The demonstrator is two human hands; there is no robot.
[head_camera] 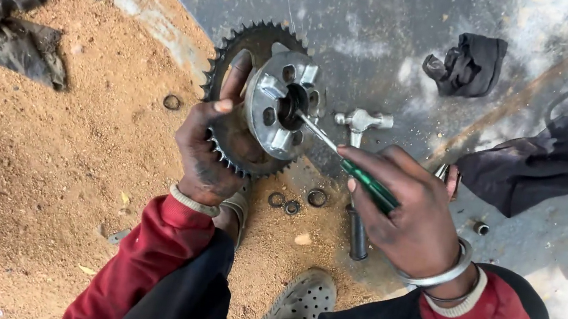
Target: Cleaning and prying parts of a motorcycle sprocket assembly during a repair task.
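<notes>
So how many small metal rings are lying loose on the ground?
4: one ring on the sawdust left of the sprocket, and three rings below it. More may be buried or hidden.

I'm gripping the sprocket in my left hand, its hub facing right, where my right hand is poking a screwdriver into it. Rings are lying just below that grip, a hammer just behind the screwdriver, and rags farther right.
</notes>
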